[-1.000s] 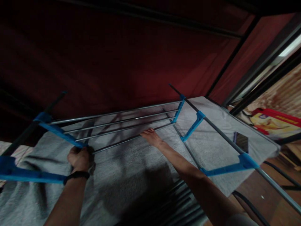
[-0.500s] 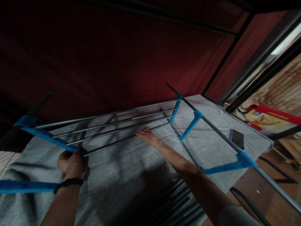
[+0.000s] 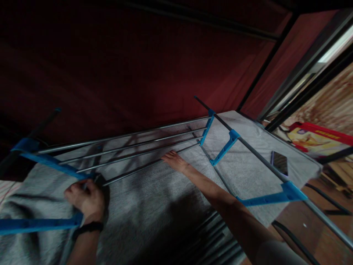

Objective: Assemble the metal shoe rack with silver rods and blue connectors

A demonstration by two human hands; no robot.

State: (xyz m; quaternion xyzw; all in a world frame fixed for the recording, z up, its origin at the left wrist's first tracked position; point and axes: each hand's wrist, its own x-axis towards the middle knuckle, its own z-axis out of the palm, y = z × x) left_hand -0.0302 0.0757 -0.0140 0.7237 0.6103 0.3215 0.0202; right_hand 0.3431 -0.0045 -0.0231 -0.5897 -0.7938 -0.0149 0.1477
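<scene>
While the right hand [image 3: 175, 162] is curled over the front metal rod [image 3: 132, 172] of a rack [image 3: 156, 140] on grey cloth [image 3: 132, 200], the left hand [image 3: 88, 200] bends beside the blue left bracket [image 3: 52, 164]. Whether it grips, I cannot tell.

Four crossbars [image 3: 157, 140], apparently five brackets [image 3: 224, 148]; one phone [image 3: 279, 163].

Lies flat beneath a grey cloth [image 3: 154, 187], rumpled toward eight o'clock and darkened near six. Bears a phone [image 3: 280, 163] between three and four o'clock. Supports a blue-and-grey rack [image 3: 157, 140], stretched from nine o'clock across to four and reaching past the cloth's edge there. Carries grey tubes [image 3: 215, 249], side by side, near five.
</scene>
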